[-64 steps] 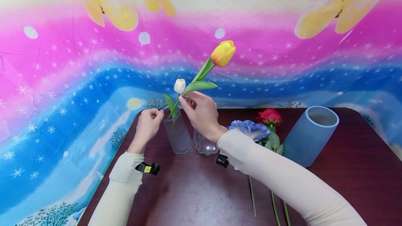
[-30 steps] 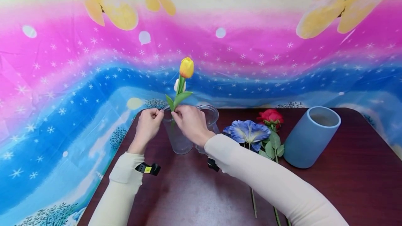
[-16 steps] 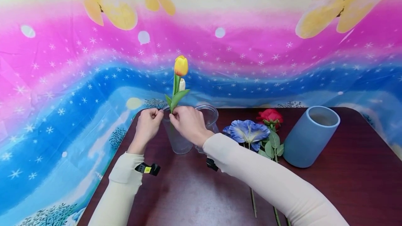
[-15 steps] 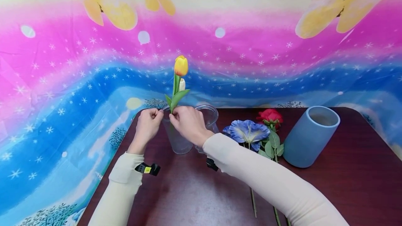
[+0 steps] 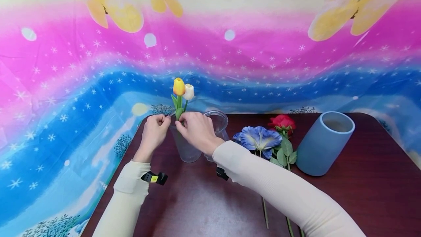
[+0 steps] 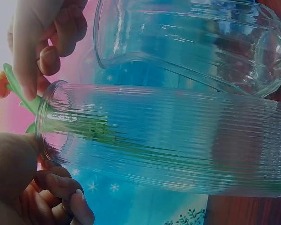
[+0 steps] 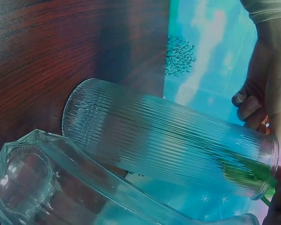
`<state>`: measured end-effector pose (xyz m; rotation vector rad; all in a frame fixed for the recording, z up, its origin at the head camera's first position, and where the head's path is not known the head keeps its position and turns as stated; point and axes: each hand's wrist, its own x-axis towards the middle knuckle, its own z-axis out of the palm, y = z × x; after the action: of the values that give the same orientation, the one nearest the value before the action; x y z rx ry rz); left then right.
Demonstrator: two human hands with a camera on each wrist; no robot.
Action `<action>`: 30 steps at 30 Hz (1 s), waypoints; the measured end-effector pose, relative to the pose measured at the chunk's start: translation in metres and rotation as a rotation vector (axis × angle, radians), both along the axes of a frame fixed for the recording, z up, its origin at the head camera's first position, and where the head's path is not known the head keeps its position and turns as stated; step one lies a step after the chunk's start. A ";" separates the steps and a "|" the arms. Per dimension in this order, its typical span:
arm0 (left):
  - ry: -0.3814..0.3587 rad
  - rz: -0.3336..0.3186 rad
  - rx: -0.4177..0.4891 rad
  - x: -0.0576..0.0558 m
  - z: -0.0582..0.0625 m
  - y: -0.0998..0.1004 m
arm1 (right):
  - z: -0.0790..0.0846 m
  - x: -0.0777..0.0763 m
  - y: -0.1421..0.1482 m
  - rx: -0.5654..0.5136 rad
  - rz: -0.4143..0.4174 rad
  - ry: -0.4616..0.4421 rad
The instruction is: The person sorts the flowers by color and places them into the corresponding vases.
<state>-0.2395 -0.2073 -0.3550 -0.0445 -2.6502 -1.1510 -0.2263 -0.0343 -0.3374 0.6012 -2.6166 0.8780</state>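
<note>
My left hand [image 5: 155, 131] grips the rim of a tall ribbed clear glass vase [image 5: 186, 148], its fingers curled at the left side of the mouth. At that mouth, my right hand [image 5: 198, 129] pinches the yellow tulip [image 5: 179, 87] low on its green leaves. Through the ribbed glass, green stems [image 6: 145, 152] run down inside the vase in the left wrist view. The white tulip [image 5: 189, 92] stands in the same vase, just right of the yellow bloom. The right hand hides part of the vase's upper side.
A second, faceted clear glass vase [image 5: 219, 121] stands close on the right, partly behind my right hand. A blue flower [image 5: 260, 138] and a red rose [image 5: 283, 123] lie on the dark wooden table [image 5: 197, 200]. Farther right is a blue vase [image 5: 323, 145]. A printed cloth [image 5: 279, 79] hangs behind.
My right hand has brought the yellow tulip left over the ribbed vase and lowered it in; its bloom now sits left of the white one. My left hand has stayed at the rim.
</note>
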 end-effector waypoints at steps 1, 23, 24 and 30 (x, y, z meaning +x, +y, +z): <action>0.001 -0.001 0.000 0.000 0.000 0.000 | 0.000 0.000 0.001 -0.003 0.002 0.000; 0.006 0.028 0.006 0.000 -0.001 0.000 | 0.001 0.022 0.018 -0.056 0.058 0.051; 0.008 0.028 0.006 0.000 -0.001 0.000 | 0.000 0.023 0.019 -0.059 0.060 0.061; 0.028 0.024 0.007 0.000 -0.002 0.000 | -0.004 0.029 0.027 -0.060 0.058 0.128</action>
<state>-0.2400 -0.2071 -0.3570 -0.0269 -2.6154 -1.1437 -0.1978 -0.0071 -0.3415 0.6966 -2.4611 0.9011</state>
